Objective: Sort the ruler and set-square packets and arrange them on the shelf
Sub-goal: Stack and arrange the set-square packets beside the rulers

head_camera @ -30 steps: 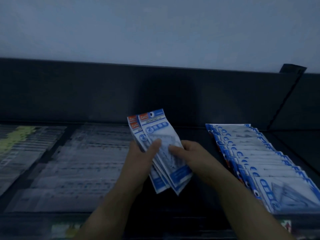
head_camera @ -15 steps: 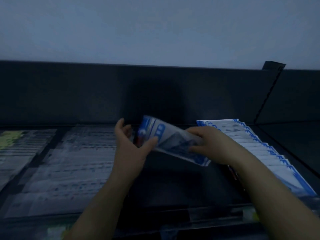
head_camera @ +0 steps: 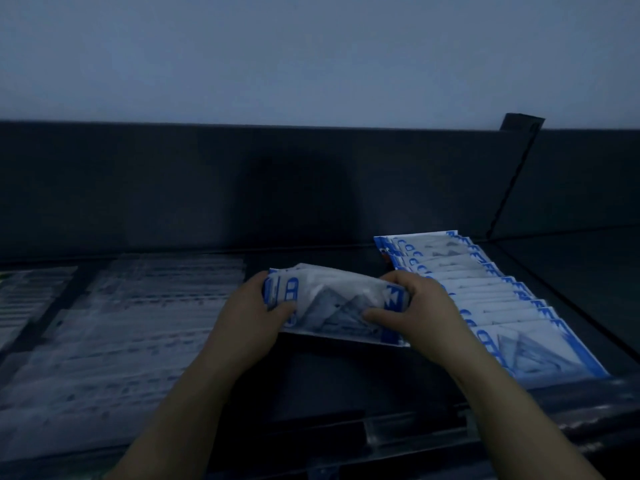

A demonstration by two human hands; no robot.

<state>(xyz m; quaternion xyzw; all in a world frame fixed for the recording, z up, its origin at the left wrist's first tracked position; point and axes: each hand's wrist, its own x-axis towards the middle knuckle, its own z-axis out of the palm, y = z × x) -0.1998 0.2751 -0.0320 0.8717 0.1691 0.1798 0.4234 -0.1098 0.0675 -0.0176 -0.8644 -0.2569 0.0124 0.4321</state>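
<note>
The left hand (head_camera: 249, 317) and the right hand (head_camera: 422, 306) hold one small bundle of set-square packets (head_camera: 332, 299) between them, turned sideways with its long edge running left to right. The left hand grips the bundle's left end, thumb on the near face and fingers curled behind. The right hand grips the right end the same way, thumb pressed on the front. The bundle sits low over the bare middle of the dark shelf (head_camera: 311, 375); whether its near edge touches the shelf cannot be told. Just right of it, an overlapping row of blue-and-white packets (head_camera: 485, 292) runs from far to near, and the right hand is just beside that row. To the left, clear ruler packets (head_camera: 138, 323) lie flat in blurred rows. A dark back panel (head_camera: 207, 185) rises behind, under a pale wall (head_camera: 311, 57).
</note>
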